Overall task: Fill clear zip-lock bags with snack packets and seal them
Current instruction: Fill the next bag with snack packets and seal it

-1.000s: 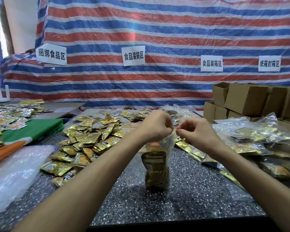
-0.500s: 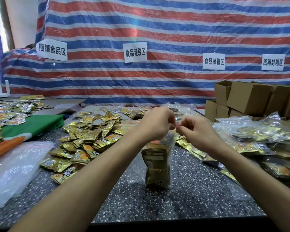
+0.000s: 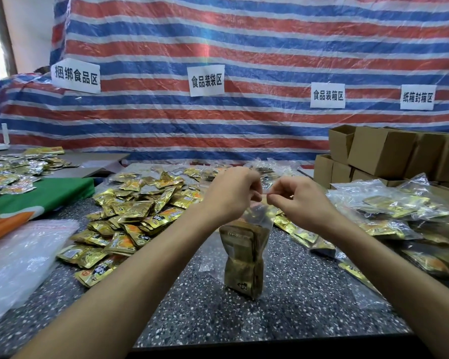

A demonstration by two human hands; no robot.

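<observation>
A clear zip-lock bag stuffed with gold snack packets stands upright on the speckled table in front of me. My left hand pinches the left part of the bag's top strip. My right hand pinches the same strip just to the right, fingertips close to the left hand's. A heap of loose gold snack packets lies to the left of the bag.
Filled clear bags pile up on the right, with brown cartons behind them. A stack of empty clear bags lies at the left front, beside green and orange cloth. More packets cover the far left. A striped tarp hangs behind.
Both hands have stayed on the bag's top strip and risen slightly, the right hand sliding a little to the right. The bag stands where it was.
</observation>
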